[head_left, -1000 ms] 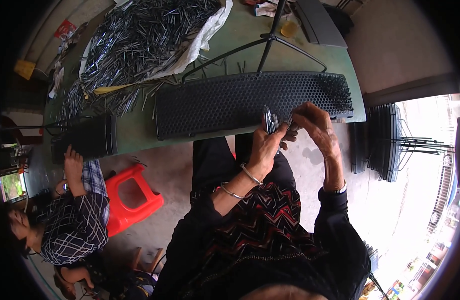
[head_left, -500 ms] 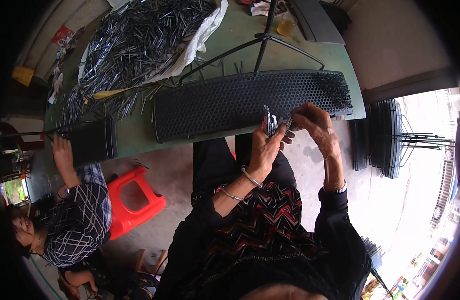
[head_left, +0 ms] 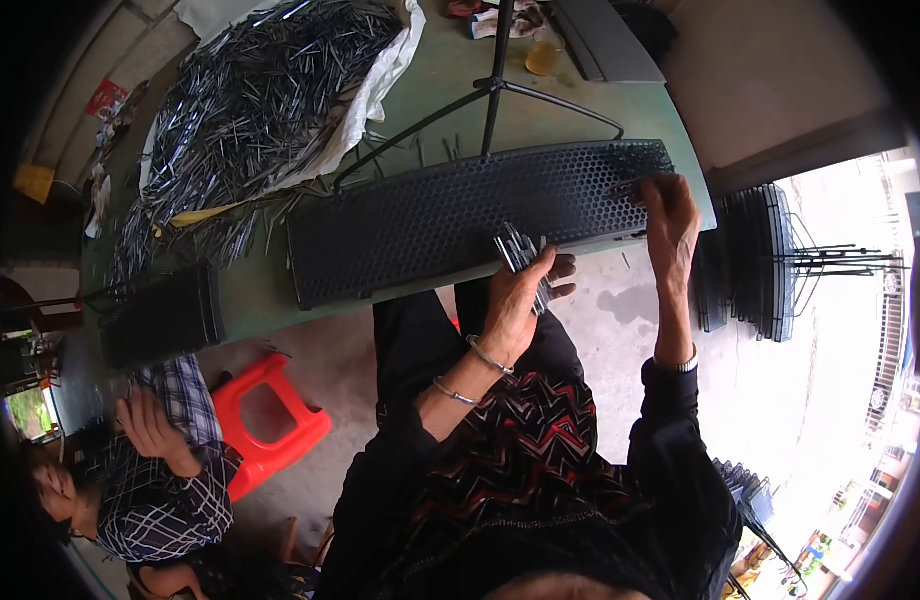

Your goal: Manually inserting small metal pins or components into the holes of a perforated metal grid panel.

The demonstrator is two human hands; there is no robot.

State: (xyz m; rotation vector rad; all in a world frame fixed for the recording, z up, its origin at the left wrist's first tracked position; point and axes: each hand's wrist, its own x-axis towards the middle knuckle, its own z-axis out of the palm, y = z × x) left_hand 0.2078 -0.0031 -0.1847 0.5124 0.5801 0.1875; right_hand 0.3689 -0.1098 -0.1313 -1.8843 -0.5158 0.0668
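Observation:
A long black panel [head_left: 400, 225] with rows of round holes lies along the near edge of the green table, a black metal frame [head_left: 494, 85] standing up behind it. My left hand [head_left: 520, 295] is closed around a bundle of thin dark shiny strips [head_left: 520, 250], just off the panel's near edge. Over the panel's right end, my right hand [head_left: 670, 220] pinches what looks like a few thin dark strips [head_left: 623, 188], partly blurred. Short dark pieces crowd the holes at that end. Behind to the left, a big heap of loose strips [head_left: 270, 100] spreads over a white sack [head_left: 385, 85].
A co-worker's hand [head_left: 152, 425] is at the left, near a second black panel [head_left: 165, 315] and a red plastic stool [head_left: 305, 425]. Stacked black panels [head_left: 760, 265] stand on the right. A cup of yellowish liquid [head_left: 543, 58] sits at the table's back.
My right hand has moved from beside my left hand to the panel's right end. My left hand still grips the bundle. The co-worker's hand has dropped away from the second panel.

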